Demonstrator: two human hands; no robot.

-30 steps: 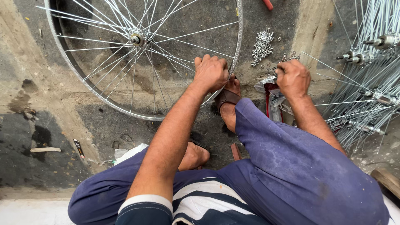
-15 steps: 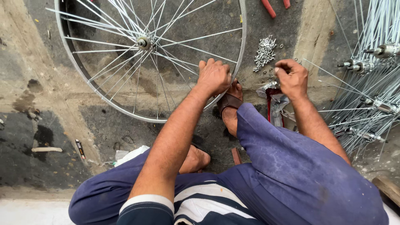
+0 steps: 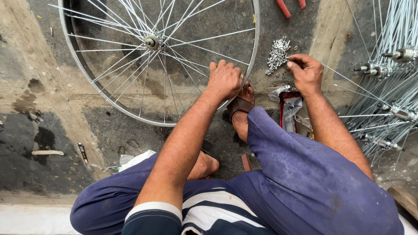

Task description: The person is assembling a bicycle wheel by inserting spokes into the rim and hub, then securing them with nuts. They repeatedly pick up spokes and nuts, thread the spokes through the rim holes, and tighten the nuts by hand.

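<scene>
Right hand [image 3: 306,73] has shifted left toward the nipple pile [image 3: 278,53] at 1 o'clock, fingers pinched; contents hidden (too small to tell). Left hand [image 3: 225,79] clenched on the wheel rim [image 3: 254,52], whose top is cut off.

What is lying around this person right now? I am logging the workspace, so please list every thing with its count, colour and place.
Wheel: one, silver rim, spokes and hub, flat on the ground, upper left.
Nipple pile: one heap, silver, on the ground right of the rim.
Hubs with loose spokes: several, silver, right edge.
Red-handled tool: handles only, top edge.
Packet: one, red and silver, beside the right knee.
Sandal: brown, on the foot at the rim.
Left hand: on the rim's lower right edge.
Right hand: fingertips pinched beside the nipple pile, a thin spoke running from it.
</scene>
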